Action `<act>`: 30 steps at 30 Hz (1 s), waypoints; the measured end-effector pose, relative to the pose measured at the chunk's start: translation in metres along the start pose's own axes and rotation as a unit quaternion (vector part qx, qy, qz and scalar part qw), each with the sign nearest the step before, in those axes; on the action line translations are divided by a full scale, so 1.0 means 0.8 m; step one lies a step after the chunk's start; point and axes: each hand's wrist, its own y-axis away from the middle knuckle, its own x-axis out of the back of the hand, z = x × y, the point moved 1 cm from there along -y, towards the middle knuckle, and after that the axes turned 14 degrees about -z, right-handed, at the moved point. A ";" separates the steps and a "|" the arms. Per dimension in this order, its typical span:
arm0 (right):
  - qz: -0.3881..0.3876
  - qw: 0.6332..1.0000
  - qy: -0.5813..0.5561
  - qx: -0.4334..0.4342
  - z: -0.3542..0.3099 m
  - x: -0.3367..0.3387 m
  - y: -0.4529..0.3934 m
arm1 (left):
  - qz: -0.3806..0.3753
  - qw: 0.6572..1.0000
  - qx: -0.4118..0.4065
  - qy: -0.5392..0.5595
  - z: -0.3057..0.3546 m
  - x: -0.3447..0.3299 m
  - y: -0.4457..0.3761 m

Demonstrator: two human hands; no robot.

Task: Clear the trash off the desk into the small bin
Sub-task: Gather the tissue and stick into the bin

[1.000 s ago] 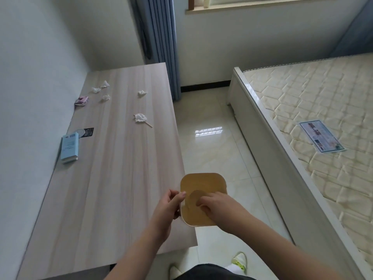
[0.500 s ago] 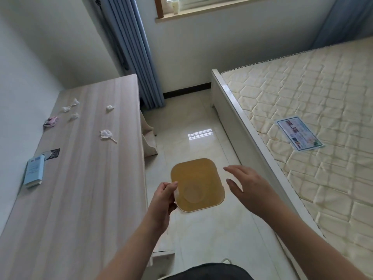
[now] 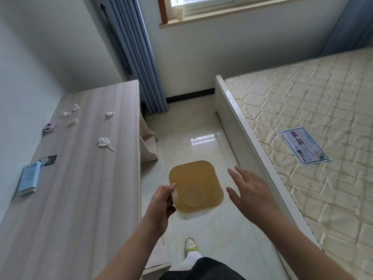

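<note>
bin in your left hand, trash far off at 10 o'clock
your left hand (image 3: 161,201) pinches the small bin (image 3: 194,186) rim; your right hand (image 3: 250,190) is spread, holding nothing. the tissue wads (image 3: 104,142) lie on the desk (image 3: 84,199).

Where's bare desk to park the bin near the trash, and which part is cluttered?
Free: the near half of the desk, from the blue box to the right edge, and the strip right of the tissue with a stick. Crowded: the far left, with tissue wads and a pink wrapper. Left hand grips the bin.
</note>
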 end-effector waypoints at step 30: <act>-0.019 0.983 0.093 0.160 -0.146 0.080 -0.384 | 0.112 0.984 -0.076 0.112 0.186 0.182 -0.183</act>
